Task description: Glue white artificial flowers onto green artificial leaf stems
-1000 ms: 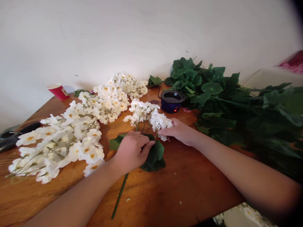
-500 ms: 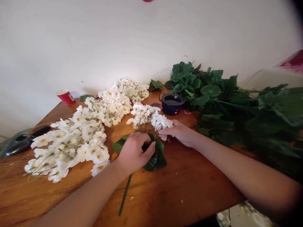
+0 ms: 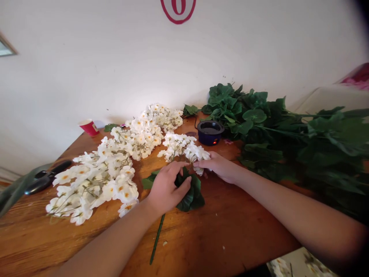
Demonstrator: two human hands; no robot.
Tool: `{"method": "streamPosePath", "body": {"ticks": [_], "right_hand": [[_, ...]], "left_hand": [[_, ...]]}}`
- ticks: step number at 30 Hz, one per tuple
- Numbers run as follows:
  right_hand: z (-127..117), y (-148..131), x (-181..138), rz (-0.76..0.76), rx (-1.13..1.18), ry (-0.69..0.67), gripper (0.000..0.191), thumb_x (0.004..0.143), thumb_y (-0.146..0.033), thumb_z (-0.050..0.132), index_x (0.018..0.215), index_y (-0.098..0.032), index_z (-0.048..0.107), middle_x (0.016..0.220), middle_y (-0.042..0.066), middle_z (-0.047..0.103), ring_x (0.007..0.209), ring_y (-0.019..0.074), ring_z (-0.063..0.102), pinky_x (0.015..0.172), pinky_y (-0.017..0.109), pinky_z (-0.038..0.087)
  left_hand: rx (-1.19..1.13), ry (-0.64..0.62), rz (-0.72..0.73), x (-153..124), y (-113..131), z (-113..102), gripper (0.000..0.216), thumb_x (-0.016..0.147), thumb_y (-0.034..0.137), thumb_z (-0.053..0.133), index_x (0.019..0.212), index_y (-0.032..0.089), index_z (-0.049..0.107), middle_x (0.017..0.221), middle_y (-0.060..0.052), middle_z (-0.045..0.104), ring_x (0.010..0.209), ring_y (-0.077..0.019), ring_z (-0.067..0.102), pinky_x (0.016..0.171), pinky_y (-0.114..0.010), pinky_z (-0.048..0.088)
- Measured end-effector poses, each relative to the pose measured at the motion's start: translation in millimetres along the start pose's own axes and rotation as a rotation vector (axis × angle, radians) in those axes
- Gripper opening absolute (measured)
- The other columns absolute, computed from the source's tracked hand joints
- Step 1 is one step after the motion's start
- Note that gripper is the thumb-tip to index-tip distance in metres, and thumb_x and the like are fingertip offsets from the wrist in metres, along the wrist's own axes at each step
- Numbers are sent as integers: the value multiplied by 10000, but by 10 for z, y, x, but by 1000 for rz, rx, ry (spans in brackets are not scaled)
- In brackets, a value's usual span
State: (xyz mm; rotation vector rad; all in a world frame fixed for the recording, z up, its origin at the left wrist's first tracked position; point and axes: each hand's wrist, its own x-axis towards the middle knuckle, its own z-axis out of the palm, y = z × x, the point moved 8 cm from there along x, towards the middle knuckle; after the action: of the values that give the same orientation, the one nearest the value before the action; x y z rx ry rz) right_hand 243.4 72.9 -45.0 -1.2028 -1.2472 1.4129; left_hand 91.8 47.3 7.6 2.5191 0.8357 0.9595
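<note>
An artificial flower stem [image 3: 157,239] lies on the wooden table [image 3: 219,234], with dark green leaves [image 3: 193,192] and white blossom clusters [image 3: 184,148] at its top. My left hand [image 3: 168,186] is closed around the stem where the leaves meet it. My right hand [image 3: 220,165] pinches one white blossom cluster at the right side of the bunch.
A long pile of white blossoms [image 3: 115,165] lies to the left. A heap of green foliage [image 3: 288,134] fills the right side. A dark blue pot with a red light [image 3: 210,132] stands behind, a red cup [image 3: 89,127] by the wall, and black tools [image 3: 46,179] at far left.
The camera has tilted up, so everything sits lower in view and a wall mark appears. My left thumb and fingers have shifted on the leaves; my right hand stays on the blossom.
</note>
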Motion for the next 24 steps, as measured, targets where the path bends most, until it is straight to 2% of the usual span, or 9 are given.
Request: {"method": "streamPosePath", "body": {"ticks": [7,12,18,24], "right_hand": [[15,-23,-23,30,23,27,306,641,-363,806,757,-157,613,635,9,651,487,117,539,441,255,441],[28,-23,-15,13,18,0,288,662,-362,788,767,-151,623,629,6,642,498,117,542,435,245,433],[25,-7,-11,30,36,19,283,665,-361,787,769,-154,622,646,8,651,501,117,541,435,246,433],[33,-18,-13,15,30,6,288,677,-365,782,796,-156,624,652,10,646,511,118,541,442,243,434]], "left_hand": [[-33,27,-56,-16,-45,-25,158,869,229,575,1020,191,606,847,-26,597,809,-173,601,764,-345,494],[-48,17,-2,-16,-5,-17,289,883,216,561,1165,194,618,860,-36,591,808,-174,589,765,-344,494],[-98,107,-30,-38,-30,-104,155,883,201,566,1012,198,651,837,-29,613,798,-162,602,752,-312,493],[-85,47,-8,-21,-18,-45,264,883,206,560,1129,204,656,841,-37,607,792,-170,597,742,-324,495]]}}
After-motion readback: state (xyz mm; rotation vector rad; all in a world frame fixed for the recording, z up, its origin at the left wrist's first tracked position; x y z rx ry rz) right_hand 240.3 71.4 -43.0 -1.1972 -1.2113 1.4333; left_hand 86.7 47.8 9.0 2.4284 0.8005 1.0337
